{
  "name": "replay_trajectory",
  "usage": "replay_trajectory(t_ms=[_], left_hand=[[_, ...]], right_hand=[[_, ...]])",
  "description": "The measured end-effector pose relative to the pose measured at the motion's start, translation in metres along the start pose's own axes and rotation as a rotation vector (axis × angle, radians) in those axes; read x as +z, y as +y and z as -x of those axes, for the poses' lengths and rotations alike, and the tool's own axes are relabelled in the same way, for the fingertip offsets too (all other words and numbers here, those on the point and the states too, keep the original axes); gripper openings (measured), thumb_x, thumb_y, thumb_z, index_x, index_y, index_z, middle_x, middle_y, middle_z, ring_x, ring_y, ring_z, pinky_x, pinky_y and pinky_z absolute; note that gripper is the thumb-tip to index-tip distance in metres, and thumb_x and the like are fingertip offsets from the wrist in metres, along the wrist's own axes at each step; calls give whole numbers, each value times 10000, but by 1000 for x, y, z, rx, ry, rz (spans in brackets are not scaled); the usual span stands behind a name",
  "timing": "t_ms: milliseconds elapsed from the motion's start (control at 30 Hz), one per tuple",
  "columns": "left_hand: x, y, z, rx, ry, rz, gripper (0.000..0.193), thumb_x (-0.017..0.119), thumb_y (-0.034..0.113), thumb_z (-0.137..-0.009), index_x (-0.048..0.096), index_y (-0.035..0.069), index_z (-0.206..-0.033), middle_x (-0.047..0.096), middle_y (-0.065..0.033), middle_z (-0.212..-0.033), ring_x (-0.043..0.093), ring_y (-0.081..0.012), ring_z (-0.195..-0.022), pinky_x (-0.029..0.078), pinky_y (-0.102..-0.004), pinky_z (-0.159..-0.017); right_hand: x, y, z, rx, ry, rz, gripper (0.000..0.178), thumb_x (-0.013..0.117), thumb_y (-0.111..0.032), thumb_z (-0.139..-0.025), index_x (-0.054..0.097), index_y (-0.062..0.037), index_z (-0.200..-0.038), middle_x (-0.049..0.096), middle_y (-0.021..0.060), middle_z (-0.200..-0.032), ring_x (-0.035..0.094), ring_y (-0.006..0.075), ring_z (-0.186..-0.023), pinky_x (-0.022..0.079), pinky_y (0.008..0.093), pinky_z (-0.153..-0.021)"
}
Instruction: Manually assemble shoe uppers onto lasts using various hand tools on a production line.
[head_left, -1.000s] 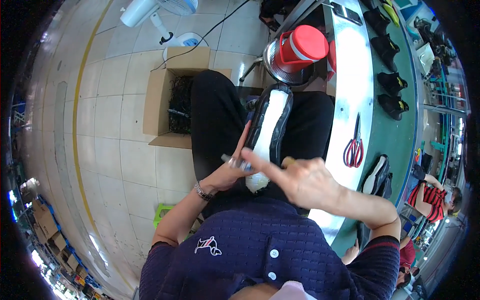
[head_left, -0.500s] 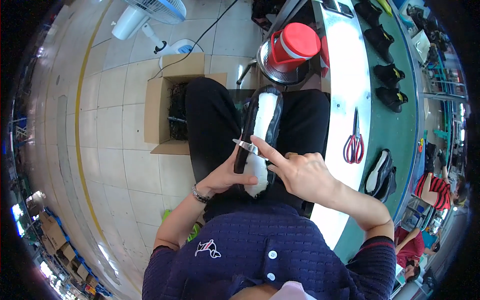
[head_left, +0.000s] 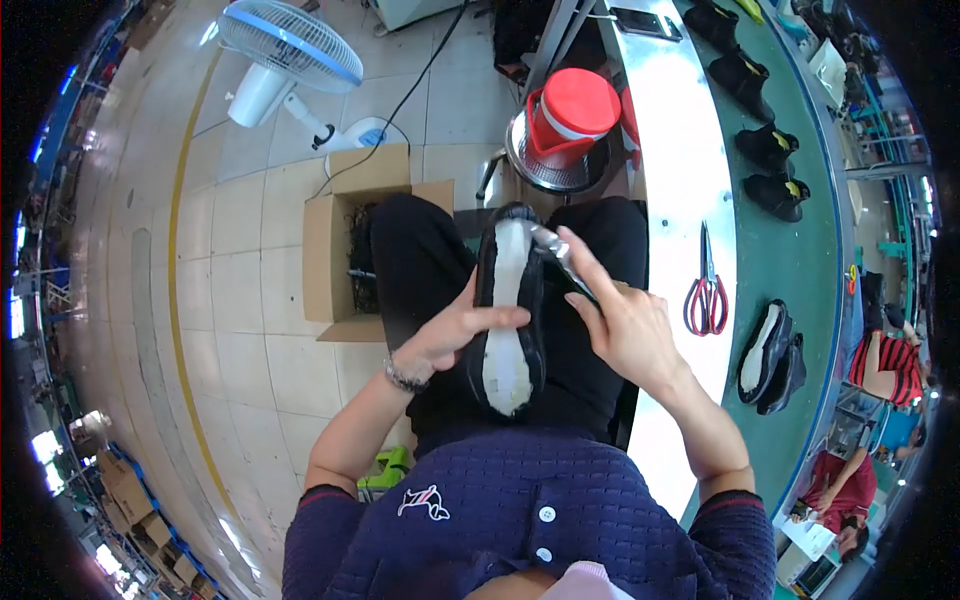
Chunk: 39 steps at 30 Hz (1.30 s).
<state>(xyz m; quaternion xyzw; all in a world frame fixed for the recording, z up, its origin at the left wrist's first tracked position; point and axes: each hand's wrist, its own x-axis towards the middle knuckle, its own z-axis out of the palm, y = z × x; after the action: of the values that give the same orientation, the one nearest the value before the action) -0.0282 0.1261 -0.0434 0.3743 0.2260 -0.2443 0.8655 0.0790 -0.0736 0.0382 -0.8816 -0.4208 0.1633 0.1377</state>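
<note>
A black shoe (head_left: 510, 275) lies with its white underside up over my lap. My left hand (head_left: 450, 335) grips its near half from the left side, thumb lying across the white underside. My right hand (head_left: 630, 325) is closed around a shiny metal blade-like tool (head_left: 558, 248), whose exact kind I cannot make out. The tool's end is at the right edge of the shoe's far part. My right index finger is stretched along it.
Red-handled scissors (head_left: 707, 305) lie on the white bench at right. Beyond it, a green surface (head_left: 720, 455) carries several black shoes (head_left: 775, 200). A red jug (head_left: 580, 105) stands on a stool ahead. At left are an open carton (head_left: 318, 255) and a fan (head_left: 290, 50).
The tool has moved from across the shoe's middle to the right edge of its far part. My right hand has shifted right, and the shoe has moved slightly toward me.
</note>
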Motion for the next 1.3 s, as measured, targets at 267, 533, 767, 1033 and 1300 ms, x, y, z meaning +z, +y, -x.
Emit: replay_trajectory(t_ms=[267,533,767,1033,1300], left_hand=[[12,-4,8,501,-161,-436,1314,877,101,-666,-107,126,-1538,66,-93,-1604,147,-183,-1455,172,-343,-1165],[1,-9,-15,468,-219,-602,1365,895,118,-636,-139,123,-1527,-35,-86,-1614,107,-188,-1472,144,-361,-1180],[46,-6,-39,259,-440,-327,1069,856,20,-661,212,64,-1513,292,-132,-1541,320,-243,-1401,289,-403,-1137],[85,-10,-61,175,-431,149,783,787,52,-746,382,8,-1414,496,-116,-1377,472,-264,-1278,354,-426,-1087],[79,-10,-56,479,-350,-611,1260,881,55,-632,21,145,-1548,284,-136,-1529,352,-238,-1380,379,-364,-1084]], right_hand=[[25,65,52,676,254,-136,754,655,-285,-912,223,-206,-1525,664,163,-718,675,305,-617,507,388,-543],[82,121,111,817,307,61,607,740,-156,-805,529,-220,-1371,588,202,-1176,565,326,-1131,465,420,-954],[52,64,100,150,213,-913,983,844,-196,-706,279,-53,-1498,387,143,-1491,356,297,-1385,268,373,-1141],[36,43,113,263,280,-1099,1030,837,-270,-720,214,-127,-1528,426,181,-1460,486,354,-1283,409,392,-1037],[42,80,120,172,325,-933,777,747,-350,-819,401,-21,-1433,492,171,-1395,527,294,-1213,423,395,-1002]])
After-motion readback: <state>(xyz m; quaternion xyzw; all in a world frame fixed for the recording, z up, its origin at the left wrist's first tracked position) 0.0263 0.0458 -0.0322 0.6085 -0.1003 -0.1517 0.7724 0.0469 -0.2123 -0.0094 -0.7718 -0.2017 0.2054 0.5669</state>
